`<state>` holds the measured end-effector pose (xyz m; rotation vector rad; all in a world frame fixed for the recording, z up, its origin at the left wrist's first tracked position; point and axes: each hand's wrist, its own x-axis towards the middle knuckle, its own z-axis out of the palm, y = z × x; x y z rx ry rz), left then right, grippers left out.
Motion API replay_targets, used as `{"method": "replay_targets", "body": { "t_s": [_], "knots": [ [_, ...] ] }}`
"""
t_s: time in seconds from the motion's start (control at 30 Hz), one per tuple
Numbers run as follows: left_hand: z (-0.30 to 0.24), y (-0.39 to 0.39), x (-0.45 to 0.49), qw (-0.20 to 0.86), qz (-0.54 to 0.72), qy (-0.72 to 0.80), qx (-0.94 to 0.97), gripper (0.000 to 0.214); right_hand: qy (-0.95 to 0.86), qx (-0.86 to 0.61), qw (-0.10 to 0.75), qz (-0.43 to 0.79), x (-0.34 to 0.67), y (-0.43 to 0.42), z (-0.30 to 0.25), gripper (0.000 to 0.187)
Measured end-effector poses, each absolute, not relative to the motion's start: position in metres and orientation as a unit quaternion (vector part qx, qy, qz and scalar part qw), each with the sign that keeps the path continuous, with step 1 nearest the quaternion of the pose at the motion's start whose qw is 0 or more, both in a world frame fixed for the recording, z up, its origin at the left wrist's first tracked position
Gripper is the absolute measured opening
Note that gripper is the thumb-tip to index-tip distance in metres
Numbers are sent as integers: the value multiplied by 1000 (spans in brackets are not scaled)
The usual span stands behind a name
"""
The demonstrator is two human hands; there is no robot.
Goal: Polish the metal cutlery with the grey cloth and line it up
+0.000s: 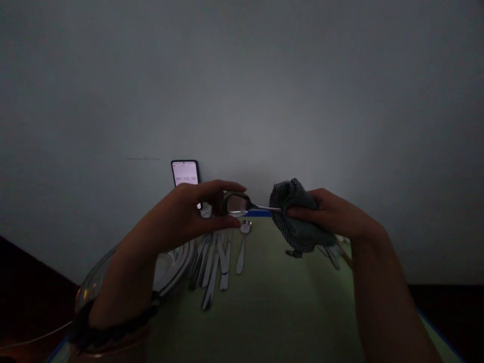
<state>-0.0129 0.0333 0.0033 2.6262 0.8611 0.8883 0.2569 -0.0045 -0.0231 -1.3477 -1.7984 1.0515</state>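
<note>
A metal spoon (237, 204) is held level above the table, its bowl toward the left. My left hand (196, 206) has thumb and fingers closed around the bowl end. A grey-green cloth (302, 222) with a checkered edge is bunched in my right hand (333, 209), the thumb pressing on it. The end of the spoon's handle disappears into that cloth. Beneath, a second spoon (242, 247) lies on the table, beside a pile of several metal pieces of cutlery (212, 267).
A lit phone (185, 173) showing a timer leans against the grey wall (242, 91). Behind my left forearm stands a shiny metal bowl (177, 269). More cutlery (330, 257) lies partly hidden below my right hand. The green tabletop (272, 312) has blue edging.
</note>
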Motion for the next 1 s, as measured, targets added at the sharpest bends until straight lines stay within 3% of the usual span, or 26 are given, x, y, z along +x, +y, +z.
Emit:
{"method": "replay_targets", "body": {
  "t_s": [0.2,0.43,0.67,0.87,1.0],
  "knots": [
    [4,29,-12,219,285,273,892,51,-680,-513,295,433,254,-4,-23,33],
    [0,31,11,246,215,224,918,51,-762,-494,220,356,238,-4,-17,35],
    [-5,38,7,236,305,239,891,45,-771,-467,286,326,229,3,-21,34],
    [-6,45,-9,221,361,275,863,44,-708,-484,317,404,247,3,-26,31],
    [-9,46,-6,275,419,246,830,47,-678,-465,345,453,254,4,-30,26]
  ]
}}
